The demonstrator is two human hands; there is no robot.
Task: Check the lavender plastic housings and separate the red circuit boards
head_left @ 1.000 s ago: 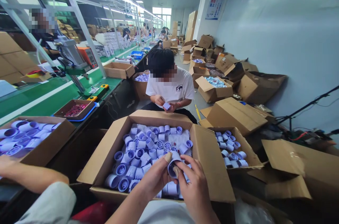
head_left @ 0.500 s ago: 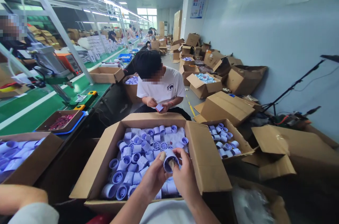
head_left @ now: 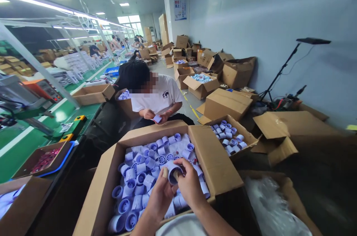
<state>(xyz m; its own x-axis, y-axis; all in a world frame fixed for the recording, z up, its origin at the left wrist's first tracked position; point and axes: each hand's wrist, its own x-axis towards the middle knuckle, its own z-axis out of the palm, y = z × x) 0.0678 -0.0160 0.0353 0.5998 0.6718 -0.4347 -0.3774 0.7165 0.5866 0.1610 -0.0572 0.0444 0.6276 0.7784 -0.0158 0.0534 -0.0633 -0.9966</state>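
My left hand [head_left: 158, 195] and my right hand [head_left: 189, 185] together grip one pale blue plastic cap [head_left: 173, 172] with its open end facing me. My right thumb presses inside it. They hover over a large open cardboard box [head_left: 214, 161] filled with several more of the same blue caps [head_left: 139, 180]. Both hands are closed around the cap.
A person in a white T-shirt [head_left: 156, 98] sits across the box, handling a small part. A smaller box of caps [head_left: 230, 139] lies to the right, with empty cartons beyond. A green conveyor bench [head_left: 30, 135] with a red-parts tray [head_left: 44, 159] runs along the left. A lamp stand [head_left: 281, 68] is by the wall.
The view has swung to the right and lower. My hands keep hold of the same cap, now a little nearer the box's front edge. The arm at bottom left has left the view.
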